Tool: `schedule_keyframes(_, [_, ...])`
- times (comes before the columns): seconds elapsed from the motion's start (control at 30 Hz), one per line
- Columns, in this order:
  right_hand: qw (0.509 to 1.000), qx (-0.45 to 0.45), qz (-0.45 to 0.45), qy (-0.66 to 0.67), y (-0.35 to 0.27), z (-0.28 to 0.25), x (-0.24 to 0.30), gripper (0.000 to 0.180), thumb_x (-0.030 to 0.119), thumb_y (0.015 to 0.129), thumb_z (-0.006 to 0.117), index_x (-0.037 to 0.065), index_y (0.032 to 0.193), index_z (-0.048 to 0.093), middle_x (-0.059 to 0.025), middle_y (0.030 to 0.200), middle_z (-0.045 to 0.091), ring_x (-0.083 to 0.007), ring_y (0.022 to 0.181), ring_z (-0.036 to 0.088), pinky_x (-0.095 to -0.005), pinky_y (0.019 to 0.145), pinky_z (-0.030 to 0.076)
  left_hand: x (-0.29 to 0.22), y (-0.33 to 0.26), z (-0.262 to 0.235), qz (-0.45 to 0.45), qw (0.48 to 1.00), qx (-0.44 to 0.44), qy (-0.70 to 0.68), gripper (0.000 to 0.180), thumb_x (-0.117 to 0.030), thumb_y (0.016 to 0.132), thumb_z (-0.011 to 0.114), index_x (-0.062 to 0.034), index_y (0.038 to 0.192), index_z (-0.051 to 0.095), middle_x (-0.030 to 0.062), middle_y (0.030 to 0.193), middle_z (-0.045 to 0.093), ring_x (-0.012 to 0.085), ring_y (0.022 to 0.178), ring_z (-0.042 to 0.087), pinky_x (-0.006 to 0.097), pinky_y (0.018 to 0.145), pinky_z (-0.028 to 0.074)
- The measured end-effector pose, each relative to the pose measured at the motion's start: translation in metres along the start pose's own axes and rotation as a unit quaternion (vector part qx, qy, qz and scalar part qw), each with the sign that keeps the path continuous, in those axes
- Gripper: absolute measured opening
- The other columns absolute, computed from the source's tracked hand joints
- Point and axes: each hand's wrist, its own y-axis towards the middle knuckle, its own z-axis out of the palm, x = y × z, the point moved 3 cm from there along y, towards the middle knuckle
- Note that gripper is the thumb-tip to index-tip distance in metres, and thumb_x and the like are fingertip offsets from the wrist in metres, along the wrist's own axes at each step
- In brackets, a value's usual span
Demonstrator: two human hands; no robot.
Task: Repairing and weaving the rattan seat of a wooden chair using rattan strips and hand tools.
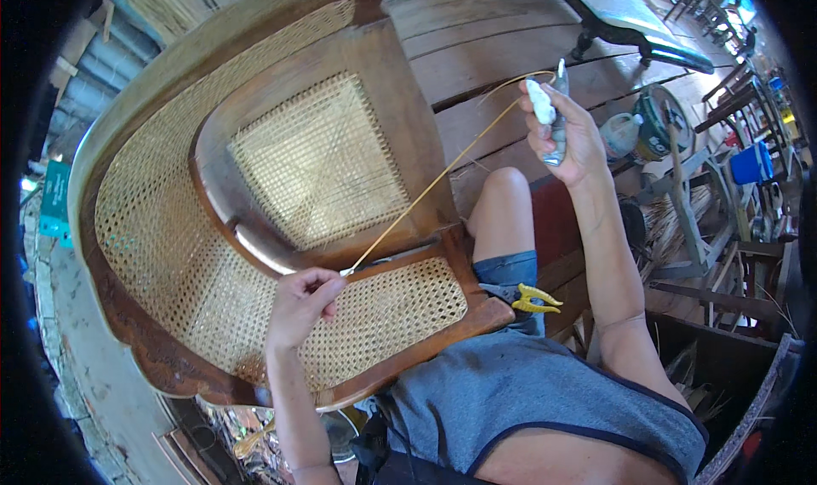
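Note:
A wooden chair (387,68) with woven cane panels fills the left and middle. Its square seat panel (319,166) lies inside a dark frame, and a curved back panel (153,221) wraps around it. My left hand (305,305), fingers closed, pinches one end of a thin golden cane strand (438,177) just above the arm panel (391,302). Up to the right the strand stretches to my raised right hand (572,136). That hand is closed around a slim metal tool (559,102), whose exact kind I cannot make out, and a piece of white cloth (539,102). The strand's far end loops by the cloth.
A yellow-handled hand tool (536,299) rests at the chair arm's end, by my blue shorts (511,272). A glass-topped table (638,25) stands at the far right. Right of my arm are a plastic jug (621,134), a blue bucket (751,163) and wooden frames (694,213).

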Motion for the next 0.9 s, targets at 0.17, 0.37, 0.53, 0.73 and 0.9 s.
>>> schedule_keyframes(0.17, [0.999,-0.006,-0.029,-0.012,0.011,-0.013,0.021,0.026,0.021,0.097,0.056,-0.003,0.107,0.06,-0.0084,0.084,0.064,-0.0088,0.053,0.055,-0.0199,0.039,0.038,0.019,-0.002,-0.024,-0.023,0.999,-0.015,0.022,0.017,-0.016,0.09,0.068,0.0006,0.093,0.069,0.0004,0.067,0.06,0.0044,0.054,0.054,0.018,0.049,0.045])
schedule_keyframes(0.37, [0.988,-0.09,-0.11,-0.059,0.026,-0.045,0.067,0.022,0.023,0.097,0.056,0.002,0.103,0.06,-0.0079,0.085,0.064,-0.0098,0.056,0.056,-0.02,0.039,0.037,0.027,0.003,-0.041,-0.072,0.984,-0.07,0.144,0.017,-0.018,0.089,0.068,-0.0013,0.094,0.069,-0.0002,0.07,0.06,0.0043,0.054,0.054,0.019,0.045,0.045])
schedule_keyframes(0.53, [0.982,-0.167,-0.013,-0.081,-0.005,-0.031,-0.013,0.024,0.027,0.095,0.06,0.005,0.105,0.06,-0.0061,0.087,0.065,-0.0117,0.061,0.06,-0.022,0.04,0.043,0.021,0.052,0.043,0.083,0.991,-0.057,-0.094,0.016,-0.018,0.093,0.064,-0.0027,0.098,0.066,-0.0027,0.07,0.055,0.0035,0.053,0.05,0.019,0.045,0.04])
schedule_keyframes(0.73, [0.978,-0.07,0.182,-0.075,-0.082,0.011,-0.16,0.023,0.021,0.09,0.064,0.002,0.103,0.062,-0.0054,0.081,0.064,-0.0084,0.058,0.059,-0.0201,0.036,0.039,0.008,0.074,0.116,0.111,0.99,0.057,-0.066,0.013,-0.015,0.094,0.062,-0.0033,0.098,0.066,-0.0022,0.071,0.058,0.0034,0.052,0.05,0.02,0.046,0.041])
schedule_keyframes(0.9, [0.963,-0.099,0.133,-0.212,-0.063,0.013,-0.13,0.024,0.022,0.091,0.065,0.003,0.105,0.062,-0.0031,0.083,0.062,-0.0051,0.058,0.054,-0.0182,0.039,0.038,0.015,0.063,0.106,0.031,0.997,0.06,-0.025,0.015,-0.016,0.094,0.063,-0.003,0.099,0.068,-0.0027,0.069,0.059,0.004,0.054,0.054,0.02,0.048,0.045])
